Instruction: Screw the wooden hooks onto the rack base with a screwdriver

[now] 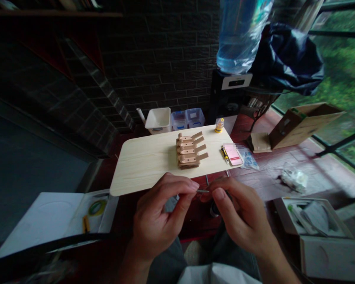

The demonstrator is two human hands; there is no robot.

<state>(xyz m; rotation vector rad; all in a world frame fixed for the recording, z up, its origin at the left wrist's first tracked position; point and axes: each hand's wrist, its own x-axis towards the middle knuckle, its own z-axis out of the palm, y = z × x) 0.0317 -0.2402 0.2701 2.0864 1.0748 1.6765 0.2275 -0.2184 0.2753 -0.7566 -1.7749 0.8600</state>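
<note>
One thin grey metallic-looking rod (203, 191) at the fingertips

Two bare hands, one rod. Left hand (162, 217): thumb and index narrow, pinching one rod end. Right hand (242, 217): fingers curled, thumb and index close by the other end; cannot tell if they grip it. Rod lies roughly level, bridging the gap between both sets of fingertips, just off the near edge of one pale wood-grain tabletop (142, 157) in view.

On tabletop: one brown wooden block assembly (189, 152) with four slanted flat arms; one small clear bottle with yellow parts (219, 125); one pink-screened phone (233, 154); one yellow-and-black tool (225, 156) beside phone. Beyond: three bins, one cream plastic bin (159, 119), two clear bluish plastic bins (195, 118).
</note>
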